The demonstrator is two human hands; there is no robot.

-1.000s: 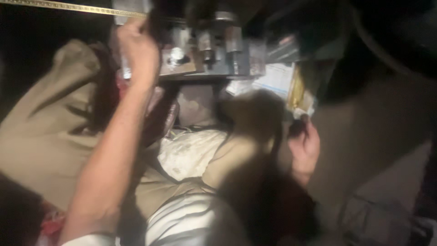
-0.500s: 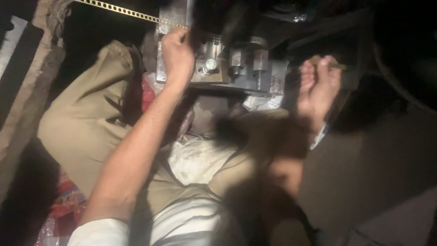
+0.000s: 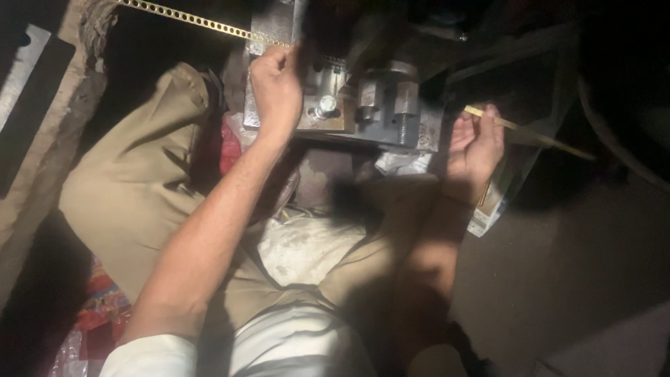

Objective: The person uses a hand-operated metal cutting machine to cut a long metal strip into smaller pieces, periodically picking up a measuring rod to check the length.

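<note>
Gripping the perforated brass strip (image 3: 202,22) at the machine's top edge, left hand (image 3: 278,87) sits at about 11 o'clock in frame, fingers curled closed around the strip where it meets the metal press block (image 3: 363,105). Strip runs from the hand out toward 10 o'clock, thin, gold-coloured, with a row of small round holes. Right hand (image 3: 476,143) at about 2 o'clock, palm turned up, fingers closed lightly on a plain brass strip (image 3: 530,132) that sticks out toward 3 o'clock, past the fingertips. Exactly how tightly it is pinched cannot be told; the shadow is heavy there.

Press block sits between the two hands at 12 o'clock: grey steel, with a shiny bolt head (image 3: 325,106) just right of the left hand and two hex nuts on threaded studs (image 3: 387,105) near the middle. It touches the left hand's knuckles and lies just beside the right hand's thumb.

Below it, the person sits with knees apart in khaki trousers (image 3: 132,188), left thigh at 9 o'clock. White cloth (image 3: 307,248) lies in the lap at 6 o'clock. Red wrapper scraps (image 3: 98,307) at 8 o'clock by the floor. Flat grey metal bar (image 3: 21,77) at 10 o'clock edge, well apart from the hands. Right side of frame dark, detail unreadable.
</note>
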